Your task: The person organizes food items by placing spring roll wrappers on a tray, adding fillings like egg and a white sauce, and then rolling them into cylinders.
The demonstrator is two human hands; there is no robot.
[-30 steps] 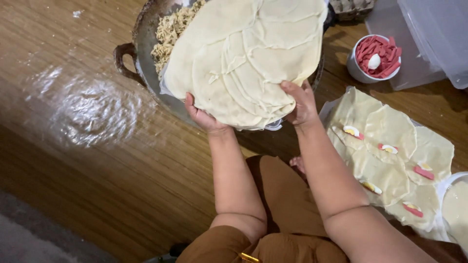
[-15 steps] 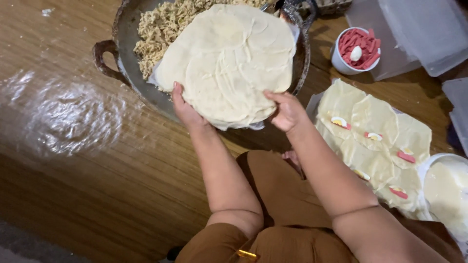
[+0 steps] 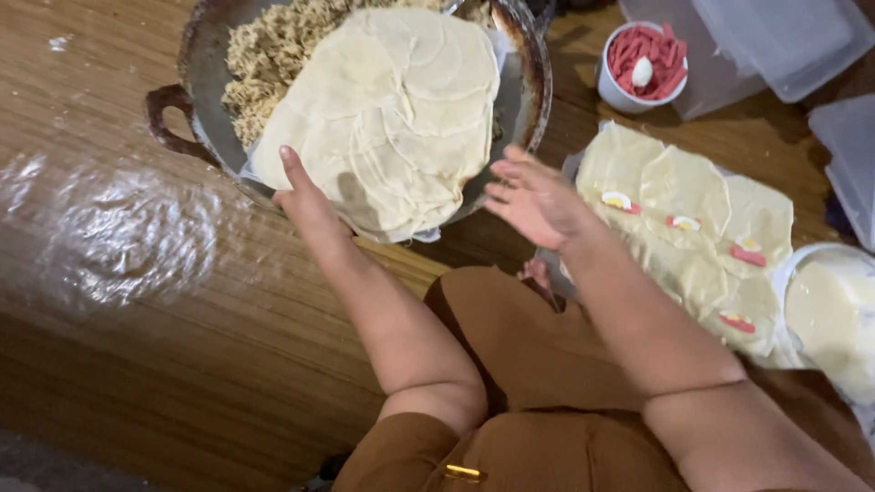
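— Looking at your left hand [image 3: 310, 205]: is it gripping anything?

— Your left fingers [image 3: 293, 169] lie flat and straight against the near edge of the stack of round wrappers [image 3: 392, 118], touching rather than clamping; the thumb is hidden under the stack, so a grip beneath cannot be told.

— And your right hand [image 3: 538, 200]?

— Open, fingers spread, hovering just beside the stack's right edge and holding nothing. Half a second ago it held that edge; now it has let go.

— Where does the stack sit?

— It rests tilted across the dark wok [image 3: 524, 82], covering most of the noodle filling [image 3: 264, 55]; the wok's far rim is cut off. To your right, laid-out wrappers with fillings [image 3: 684, 228], a cup of red strips [image 3: 643, 68] and a partly cropped white bowl [image 3: 834, 310] sit on the wooden floor [image 3: 118, 273].
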